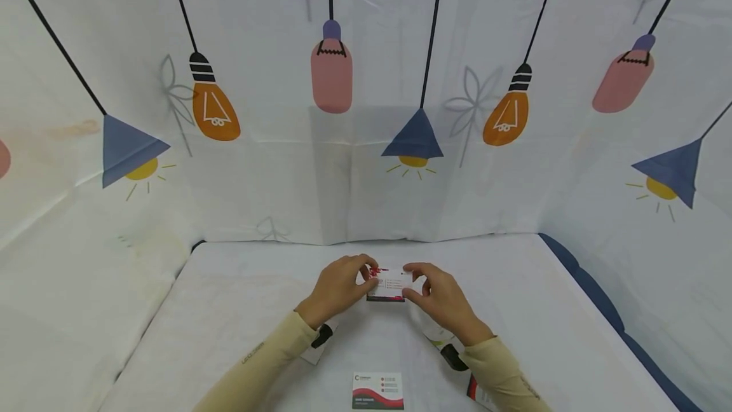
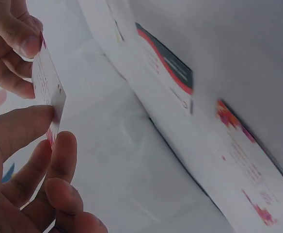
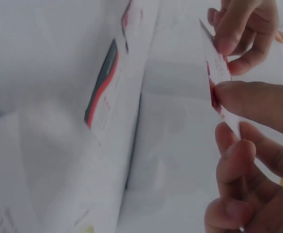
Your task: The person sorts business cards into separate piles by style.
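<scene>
Cardstock, thin and light: your hands, left [image 1: 338, 286] and right [image 1: 439, 297], pinch the white red-printed business card [image 1: 390, 285] at its three and nine o'clock edges, likely bending if squeezed.

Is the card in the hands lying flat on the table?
No, both the left hand and the right hand pinch the card and hold it up off the table.

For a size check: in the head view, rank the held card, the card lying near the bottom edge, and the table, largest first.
1. table, by far.
2 and 3. card lying near the bottom edge and held card: they look alike; fingers of both hands hide the held card's ends, so no ranking.
</scene>
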`<state>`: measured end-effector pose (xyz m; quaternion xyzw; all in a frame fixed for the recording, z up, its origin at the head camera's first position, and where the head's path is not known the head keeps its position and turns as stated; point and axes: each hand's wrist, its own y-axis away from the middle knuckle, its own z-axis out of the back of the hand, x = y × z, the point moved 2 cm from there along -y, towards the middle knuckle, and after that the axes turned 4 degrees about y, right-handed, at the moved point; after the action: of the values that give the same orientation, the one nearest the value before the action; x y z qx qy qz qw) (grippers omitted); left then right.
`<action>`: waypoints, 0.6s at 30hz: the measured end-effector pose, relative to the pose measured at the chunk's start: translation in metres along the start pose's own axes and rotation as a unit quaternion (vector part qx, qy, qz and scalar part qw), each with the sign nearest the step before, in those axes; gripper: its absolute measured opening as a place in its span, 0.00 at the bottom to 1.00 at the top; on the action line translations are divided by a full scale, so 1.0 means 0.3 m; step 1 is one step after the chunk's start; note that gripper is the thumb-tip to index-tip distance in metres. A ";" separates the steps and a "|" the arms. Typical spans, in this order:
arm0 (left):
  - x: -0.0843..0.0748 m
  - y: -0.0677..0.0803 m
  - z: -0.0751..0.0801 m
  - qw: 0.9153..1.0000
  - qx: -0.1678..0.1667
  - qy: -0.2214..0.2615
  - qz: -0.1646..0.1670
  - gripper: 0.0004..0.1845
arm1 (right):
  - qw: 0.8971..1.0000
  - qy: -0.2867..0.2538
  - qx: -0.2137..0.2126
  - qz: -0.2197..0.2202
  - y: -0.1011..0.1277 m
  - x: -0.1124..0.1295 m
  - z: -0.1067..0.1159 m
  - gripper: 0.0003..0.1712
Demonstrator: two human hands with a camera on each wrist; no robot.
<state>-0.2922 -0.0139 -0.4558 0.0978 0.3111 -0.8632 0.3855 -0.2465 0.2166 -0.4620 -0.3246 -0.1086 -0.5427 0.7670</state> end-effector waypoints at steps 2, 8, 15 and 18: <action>0.022 0.014 0.012 1.000 -0.003 -0.003 0.007 0.13 | 1.000 -0.002 0.010 -0.003 -0.013 0.014 -0.022 0.27; 0.100 0.042 0.054 0.999 -0.005 -0.016 0.044 0.13 | 0.999 -0.001 0.032 -0.002 -0.063 0.040 -0.111 0.27; 0.183 0.072 0.091 0.996 -0.004 -0.012 0.088 0.13 | 0.998 -0.011 0.051 0.024 -0.126 0.071 -0.196 0.25; 0.213 0.091 0.096 0.994 0.003 -0.016 0.108 0.12 | 0.997 -0.017 0.064 0.028 -0.148 0.082 -0.230 0.23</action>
<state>-0.3139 -0.0841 -0.4719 0.1183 0.2899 -0.8187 0.4814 -0.2899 0.1465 -0.4853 -0.2868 -0.1471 -0.5076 0.7990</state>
